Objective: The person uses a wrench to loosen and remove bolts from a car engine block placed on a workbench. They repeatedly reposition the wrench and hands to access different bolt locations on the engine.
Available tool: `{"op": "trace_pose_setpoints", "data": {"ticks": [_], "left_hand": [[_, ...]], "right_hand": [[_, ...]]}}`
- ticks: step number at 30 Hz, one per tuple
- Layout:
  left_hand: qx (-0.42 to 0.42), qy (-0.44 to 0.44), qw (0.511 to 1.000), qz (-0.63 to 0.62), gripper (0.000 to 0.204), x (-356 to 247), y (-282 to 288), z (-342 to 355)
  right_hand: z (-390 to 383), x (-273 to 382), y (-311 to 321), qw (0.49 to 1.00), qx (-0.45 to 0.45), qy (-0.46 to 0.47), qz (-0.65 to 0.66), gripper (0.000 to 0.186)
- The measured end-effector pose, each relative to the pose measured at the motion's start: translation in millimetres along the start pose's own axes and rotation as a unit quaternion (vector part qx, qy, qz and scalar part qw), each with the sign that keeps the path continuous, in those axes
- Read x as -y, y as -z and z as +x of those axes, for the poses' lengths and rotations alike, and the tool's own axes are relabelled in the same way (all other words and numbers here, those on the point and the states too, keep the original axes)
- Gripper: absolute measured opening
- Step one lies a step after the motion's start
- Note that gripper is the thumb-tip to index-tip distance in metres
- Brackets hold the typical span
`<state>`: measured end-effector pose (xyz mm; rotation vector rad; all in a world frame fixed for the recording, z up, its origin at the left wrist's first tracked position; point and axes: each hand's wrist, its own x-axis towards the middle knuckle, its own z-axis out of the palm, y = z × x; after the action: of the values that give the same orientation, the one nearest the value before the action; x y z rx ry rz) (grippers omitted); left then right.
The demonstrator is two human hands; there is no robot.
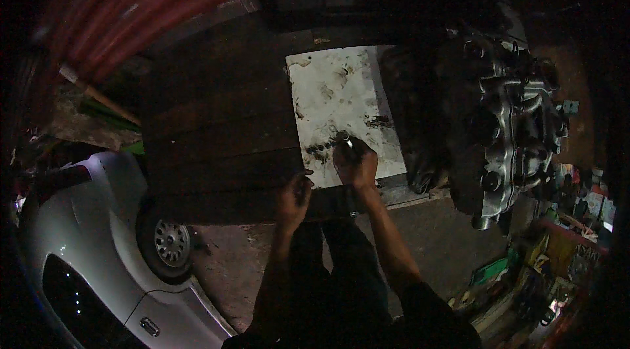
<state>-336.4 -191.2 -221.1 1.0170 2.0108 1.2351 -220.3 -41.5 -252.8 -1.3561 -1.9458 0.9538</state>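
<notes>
while a silver car stood to my left, a dark wooden bench stretched out in front of me, its planks running from side to side. a ribbed red surface curved past its far left corner. to my right was a grimy metal engine part, its edges catching a little light. on the bench before me lay a white sheet, smeared with dark stains. my left hand was at the sheet's near left corner, its fingers bent; i could not tell whether they pinched anything. my right hand was over the near part of the sheet, its fingers wrapped round a short bright metal cylinder, one end of which stuck out from my grip. just left of that hand, small dark round pieces lay in a loose row on the sheet.
</notes>
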Motion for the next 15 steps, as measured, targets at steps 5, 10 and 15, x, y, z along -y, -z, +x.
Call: {"op": "trace_pose_setpoints", "data": {"ticks": [5,10,15], "left_hand": [[0.019,0.055,0.99,-0.129,0.018,-6.9,19.1,6.0],[0.025,0.097,0.993,-0.064,0.017,-16.1,40.2,-4.0],[0.069,0.018,0.994,-0.08,0.019,-34.9,54.6,-13.6]], "right_hand": [[-9.5,-20.1,-11.5,0.999,-0.005,-0.041,0.026,0.023],[-38.6,-26.3,28.1,0.984,-0.005,-0.043,0.174,0.034],[-97.2,-49.1,82.3,0.967,0.039,-0.051,0.246,0.041]]}}
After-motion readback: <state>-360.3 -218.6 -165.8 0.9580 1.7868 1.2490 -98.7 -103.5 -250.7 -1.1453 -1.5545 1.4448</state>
